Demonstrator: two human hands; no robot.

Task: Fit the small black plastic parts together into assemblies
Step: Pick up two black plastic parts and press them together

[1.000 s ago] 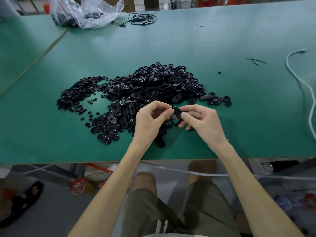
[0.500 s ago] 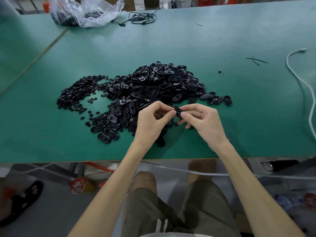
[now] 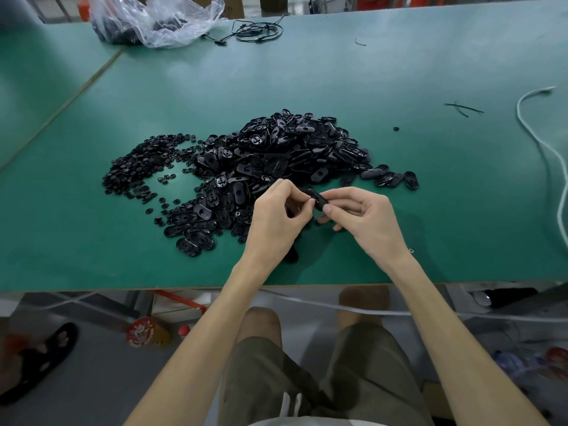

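oval part (image 3: 319,200), black, smooth, glossy

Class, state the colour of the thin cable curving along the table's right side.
White; the thin curving cable shows best in the head view.

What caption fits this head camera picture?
Left hand and right hand pinch one black part near the pile on a green table.

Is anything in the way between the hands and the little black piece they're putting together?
No, nothing visible. The left hand and right hand both pinch the part, held above the table just in front of the pile.
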